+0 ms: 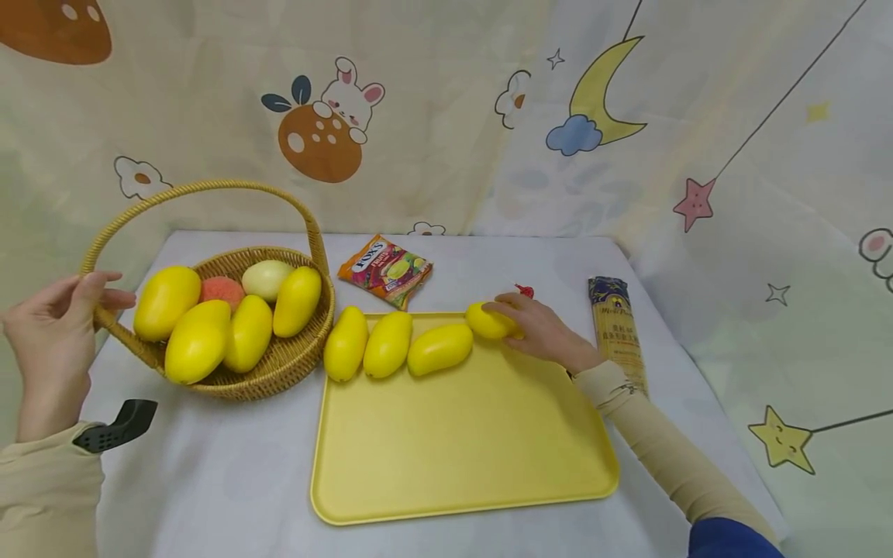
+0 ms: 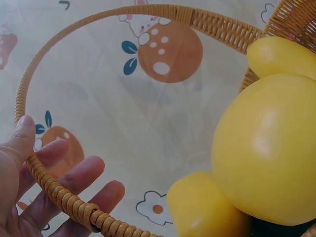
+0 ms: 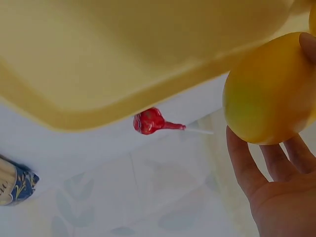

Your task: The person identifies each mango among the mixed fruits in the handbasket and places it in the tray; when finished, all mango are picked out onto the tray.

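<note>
My left hand (image 1: 56,333) grips the wicker basket's handle (image 2: 64,195), its thumb on one side and its fingers behind. The basket (image 1: 279,380) holds several yellow mangoes (image 1: 198,341), a reddish round fruit (image 1: 222,291) and a pale green one (image 1: 267,279). With thumb and fingers around it, my right hand (image 1: 547,333) holds a yellow mango (image 3: 269,94) at the far edge of the yellow tray (image 1: 460,449). To its left, three more mangoes (image 1: 387,345) lie in a row along the tray's far side. Part of the held mango is hidden by the hand.
Behind the tray lies an orange FOX'S candy bag (image 1: 387,271). A red-wrapped lollipop (image 3: 149,121) is just beyond the tray's far edge. To the right of the tray lies a noodle packet (image 1: 617,329), partly covered by the right forearm. A patterned cloth hangs behind the table.
</note>
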`<action>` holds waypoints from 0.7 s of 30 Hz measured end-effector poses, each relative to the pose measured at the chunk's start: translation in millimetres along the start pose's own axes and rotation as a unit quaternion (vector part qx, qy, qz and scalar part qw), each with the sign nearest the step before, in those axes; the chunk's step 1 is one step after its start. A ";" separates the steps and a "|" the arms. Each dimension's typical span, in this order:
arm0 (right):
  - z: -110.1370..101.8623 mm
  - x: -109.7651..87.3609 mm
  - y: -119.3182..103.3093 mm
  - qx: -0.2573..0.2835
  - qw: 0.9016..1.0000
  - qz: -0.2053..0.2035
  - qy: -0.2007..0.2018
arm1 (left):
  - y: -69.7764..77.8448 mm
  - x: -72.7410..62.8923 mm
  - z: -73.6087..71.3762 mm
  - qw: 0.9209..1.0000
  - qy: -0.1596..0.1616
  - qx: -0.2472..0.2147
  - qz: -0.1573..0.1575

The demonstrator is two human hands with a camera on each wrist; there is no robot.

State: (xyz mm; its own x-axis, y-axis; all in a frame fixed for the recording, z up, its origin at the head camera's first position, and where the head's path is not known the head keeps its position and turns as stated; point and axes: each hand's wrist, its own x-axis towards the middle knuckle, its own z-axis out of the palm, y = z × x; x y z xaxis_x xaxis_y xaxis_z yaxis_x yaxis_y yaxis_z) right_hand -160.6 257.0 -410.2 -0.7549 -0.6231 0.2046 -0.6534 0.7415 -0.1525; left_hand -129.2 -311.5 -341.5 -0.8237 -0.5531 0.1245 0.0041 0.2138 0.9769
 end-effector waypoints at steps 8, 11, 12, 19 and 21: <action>12.2 1.9 -3.9 0.013 1.000 -0.009 -0.021 | -1.2 0.2 1.8 1.000 0.001 -0.012 0.006; 14.7 2.2 -4.7 0.010 1.000 -0.008 -0.028 | -1.1 0.0 2.1 0.999 -0.003 -0.034 0.000; 15.0 2.2 -4.9 0.010 1.000 -0.006 -0.029 | -1.1 0.1 2.2 0.999 -0.003 -0.043 0.000; 11.5 3.1 -3.9 0.015 1.000 0.001 -0.024 | -2.0 0.7 1.5 0.999 0.000 -0.048 0.005; 9.2 4.7 -4.1 0.016 0.999 0.003 -0.027 | -2.1 0.9 1.3 0.999 0.000 -0.048 0.007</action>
State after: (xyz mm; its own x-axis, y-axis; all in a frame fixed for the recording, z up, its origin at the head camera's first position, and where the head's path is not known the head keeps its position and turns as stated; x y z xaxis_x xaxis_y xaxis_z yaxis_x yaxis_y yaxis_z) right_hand -162.0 248.7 -417.5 -0.7606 -0.6315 0.1504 -0.6491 0.7377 -0.1854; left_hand -130.6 -311.4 -343.7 -0.8233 -0.5507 0.1374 0.0697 0.1421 0.9874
